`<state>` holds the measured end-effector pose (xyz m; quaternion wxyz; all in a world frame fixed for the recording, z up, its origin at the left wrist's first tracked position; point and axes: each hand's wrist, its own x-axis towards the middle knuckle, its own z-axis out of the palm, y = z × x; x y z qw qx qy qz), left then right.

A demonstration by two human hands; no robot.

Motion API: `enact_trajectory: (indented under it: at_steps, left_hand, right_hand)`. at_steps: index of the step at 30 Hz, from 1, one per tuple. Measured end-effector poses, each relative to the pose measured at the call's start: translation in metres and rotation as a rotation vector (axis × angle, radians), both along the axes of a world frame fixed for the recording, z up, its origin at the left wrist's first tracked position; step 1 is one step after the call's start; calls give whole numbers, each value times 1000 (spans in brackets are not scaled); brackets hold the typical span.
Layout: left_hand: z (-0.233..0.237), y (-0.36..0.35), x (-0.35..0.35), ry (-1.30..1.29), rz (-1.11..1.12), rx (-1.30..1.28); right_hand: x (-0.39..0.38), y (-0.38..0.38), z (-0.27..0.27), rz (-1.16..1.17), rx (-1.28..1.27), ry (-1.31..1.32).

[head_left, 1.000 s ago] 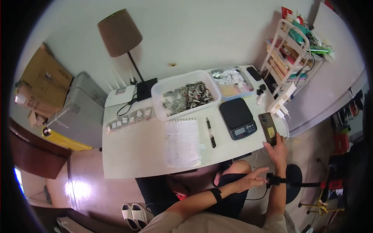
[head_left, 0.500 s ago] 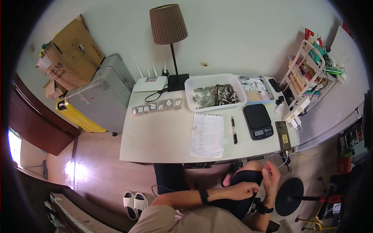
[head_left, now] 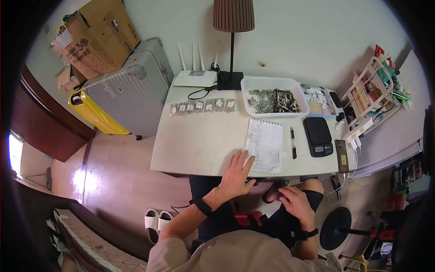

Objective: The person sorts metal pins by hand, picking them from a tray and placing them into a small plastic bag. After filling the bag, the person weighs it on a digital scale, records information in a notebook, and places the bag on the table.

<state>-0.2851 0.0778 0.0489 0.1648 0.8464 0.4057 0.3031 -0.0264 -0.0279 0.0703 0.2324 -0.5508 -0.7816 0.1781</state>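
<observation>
right hand (head_left: 294, 204) lies palm down on the thigh below the table edge, fingers loosely bent, nothing in it. left hand (head_left: 235, 174) rests flat and open on the near edge of the table (head_left: 199, 140), fingers spread, gripping nothing. its fingertips touch the lower left corner of the notepad (head_left: 265, 145).

the notepad lies flat near the front edge, right of the table's middle. a pen (head_left: 293, 143) lies just beside its right side, parallel to it. right of the pen sits a black scale (head_left: 318, 136), and past that a phone (head_left: 341, 155) at the table's right edge.

behind the notepad stands a white tray (head_left: 244, 90) holding metal parts (head_left: 274, 100), with a smaller bin (head_left: 317, 87) just to its right. left of the tray a row of small bags (head_left: 202, 106) lies in a line. at the back edge are a router (head_left: 195, 78) and a lamp (head_left: 230, 80). a grey suitcase (head_left: 131, 90) stands left of the table.
</observation>
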Motion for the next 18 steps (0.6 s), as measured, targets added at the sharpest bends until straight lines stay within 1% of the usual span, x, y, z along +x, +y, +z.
enact_trajectory:
  at_steps: [1, 3, 4, 6, 10, 12, 15, 18]
  left_hand:
    - [-7, 4, 1, 5, -2, -1]
    - [-22, 9, 6, 16, 51, 33]
    - [-27, 10, 7, 22, 42, 28]
    - [-33, 10, 9, 78, 50, 98]
    - [-35, 10, 9, 66, 60, 96]
    - [-40, 8, 10, 5, 104, 126]
    - [-39, 7, 12, -36, 148, 128]
    - [-45, 8, 11, -57, 119, 147]
  right_hand:
    - [1, 6, -7, -2, -1, 5]
    - [4, 10, -25, 101, -157, -124]
    - [5, 11, -31, 92, -162, -117]
    - [7, 10, -41, 109, -336, -188]
    - [5, 10, -45, 90, -314, -223]
    - [4, 10, -50, 156, -344, -303]
    - [3, 11, -53, 162, -386, -313]
    - [9, 16, -65, 186, -403, -309]
